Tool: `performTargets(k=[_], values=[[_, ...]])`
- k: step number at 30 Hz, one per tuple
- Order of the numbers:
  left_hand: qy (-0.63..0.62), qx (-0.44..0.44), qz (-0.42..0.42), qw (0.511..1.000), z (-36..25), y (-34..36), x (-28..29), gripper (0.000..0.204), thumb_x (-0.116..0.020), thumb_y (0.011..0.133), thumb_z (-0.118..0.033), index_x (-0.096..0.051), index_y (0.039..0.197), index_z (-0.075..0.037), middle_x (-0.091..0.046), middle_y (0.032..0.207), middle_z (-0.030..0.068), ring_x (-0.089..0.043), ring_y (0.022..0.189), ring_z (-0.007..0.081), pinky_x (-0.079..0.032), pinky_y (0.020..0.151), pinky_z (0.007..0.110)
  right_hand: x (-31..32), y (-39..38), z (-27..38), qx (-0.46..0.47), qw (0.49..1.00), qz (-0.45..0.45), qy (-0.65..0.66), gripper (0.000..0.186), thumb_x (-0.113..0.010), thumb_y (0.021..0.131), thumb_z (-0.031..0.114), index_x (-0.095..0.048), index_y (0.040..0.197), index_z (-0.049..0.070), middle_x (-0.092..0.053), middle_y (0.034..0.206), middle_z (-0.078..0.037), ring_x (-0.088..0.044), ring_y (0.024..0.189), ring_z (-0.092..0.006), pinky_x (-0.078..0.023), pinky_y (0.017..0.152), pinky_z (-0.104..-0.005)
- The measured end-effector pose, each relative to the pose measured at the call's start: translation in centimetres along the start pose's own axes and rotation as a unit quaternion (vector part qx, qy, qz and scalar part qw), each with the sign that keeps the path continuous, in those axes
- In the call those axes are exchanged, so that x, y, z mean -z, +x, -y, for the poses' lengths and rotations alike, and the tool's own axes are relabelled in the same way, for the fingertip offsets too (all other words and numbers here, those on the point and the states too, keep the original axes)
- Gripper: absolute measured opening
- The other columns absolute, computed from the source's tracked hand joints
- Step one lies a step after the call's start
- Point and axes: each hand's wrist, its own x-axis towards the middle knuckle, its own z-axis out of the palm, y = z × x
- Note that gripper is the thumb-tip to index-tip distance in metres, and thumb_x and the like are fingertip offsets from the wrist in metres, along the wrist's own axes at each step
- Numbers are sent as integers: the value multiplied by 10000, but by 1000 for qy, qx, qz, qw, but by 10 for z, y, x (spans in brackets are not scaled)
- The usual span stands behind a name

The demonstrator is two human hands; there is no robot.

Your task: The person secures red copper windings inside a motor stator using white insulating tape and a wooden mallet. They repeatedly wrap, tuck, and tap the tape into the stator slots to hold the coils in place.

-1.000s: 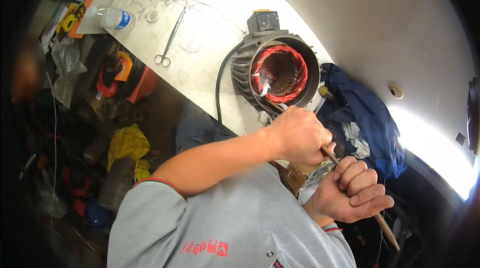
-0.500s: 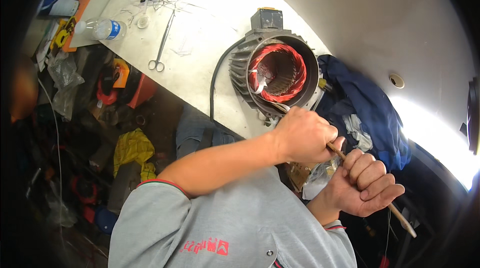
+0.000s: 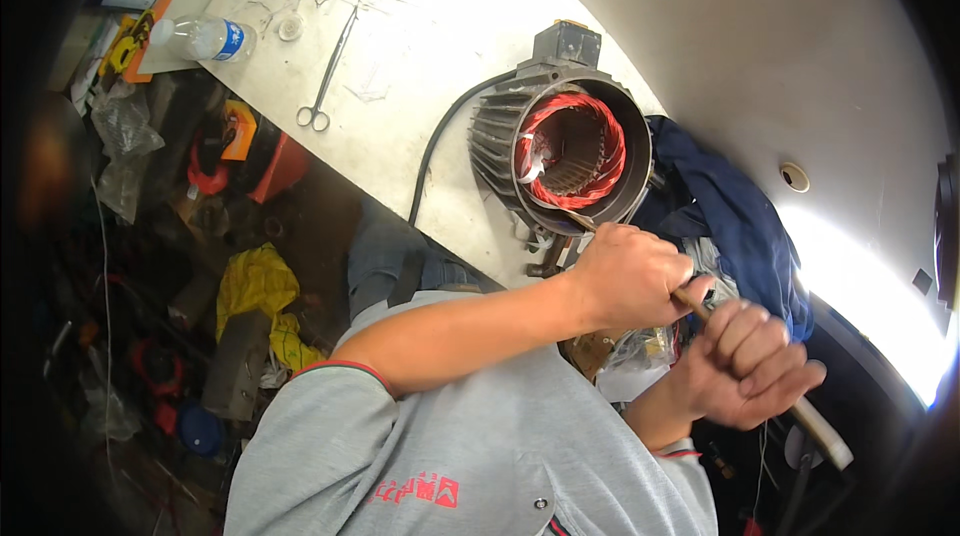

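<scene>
I see left grip (image 3: pixel 640 276) and right grip (image 3: pixel 755 361) both clenched round long brown stick (image 3: pixel 822 433), its far end at near rim of finned motor housing (image 3: pixel 497 136), right side of worktop (image 3: pixel 400 126).

Left fingers (image 3: pixel 668 260) and right fingers (image 3: pixel 745 338) grip 1 long stick (image 3: pixel 822 433) near a motor (image 3: pixel 575 161).
</scene>
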Motion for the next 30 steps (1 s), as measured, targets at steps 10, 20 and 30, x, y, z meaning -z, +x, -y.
performTargets(k=[10, 20, 30], values=[[-5, 1, -46, 999, -8, 2, 1, 404, -736, 827, -243, -480, 536, -131, -546, 529, 36, -579, 475, 232, -425, 434, 379, 16, 18, 5, -51, 995, 54, 71, 575, -239, 1102, 393, -351, 598, 139, -325, 514, 4, -242, 404, -126, -294, 410, -293], [-5, 12, 131, 991, -3, 8, 17, 383, -729, 815, -246, -498, 547, -100, -521, 522, 66, -566, 488, 290, -445, 472, 429, 3, -4, 1, -29, 997, -71, 15, 571, -207, 1105, 398, -342, 613, 142, -310, 551, -11, -233, 437, -133, -298, 420, -291], [-21, 16, -18, 999, -5, 2, -22, 366, -762, 789, -208, -500, 555, -104, -523, 524, 50, -550, 472, 275, -432, 460, 408, 29, 12, 1, -20, 998, 54, 38, 582, -355, 1082, 375, -370, 555, 129, -386, 472, -2, -291, 358, -111, -299, 368, -279]])
